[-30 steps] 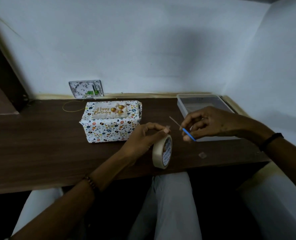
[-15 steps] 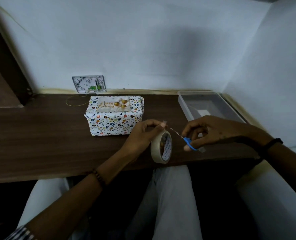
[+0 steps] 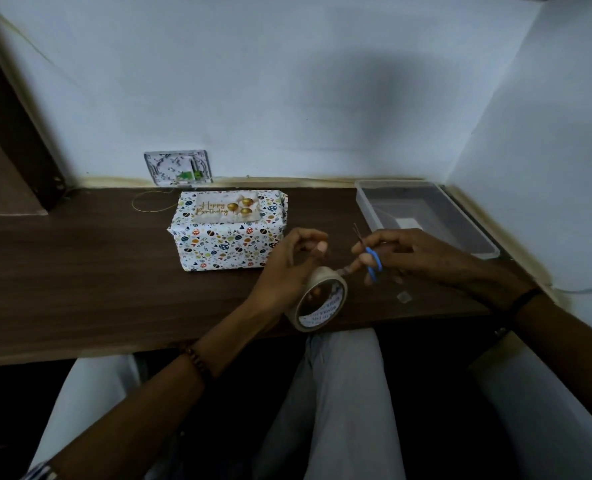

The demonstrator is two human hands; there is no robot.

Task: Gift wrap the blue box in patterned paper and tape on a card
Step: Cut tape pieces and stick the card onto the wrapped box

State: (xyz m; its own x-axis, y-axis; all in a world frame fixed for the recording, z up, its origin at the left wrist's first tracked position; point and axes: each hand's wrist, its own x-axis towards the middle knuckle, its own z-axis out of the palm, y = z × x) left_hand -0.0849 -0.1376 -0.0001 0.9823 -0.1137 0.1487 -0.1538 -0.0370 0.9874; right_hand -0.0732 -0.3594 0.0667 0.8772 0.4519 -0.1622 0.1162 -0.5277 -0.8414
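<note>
one tape roll [image 3: 325, 308], left hand [image 3: 280, 271] curled

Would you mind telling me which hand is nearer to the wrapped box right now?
Left. The left hand, holding the tape, is just off the box's front right corner; the right hand, holding scissors, is farther right, beyond the tape.

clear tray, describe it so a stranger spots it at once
Follow the dark wooden desk to its far right corner. The clear tray sits there, beyond the right hand. Unlike the patterned gift box, it is shallow and see-through.
</note>
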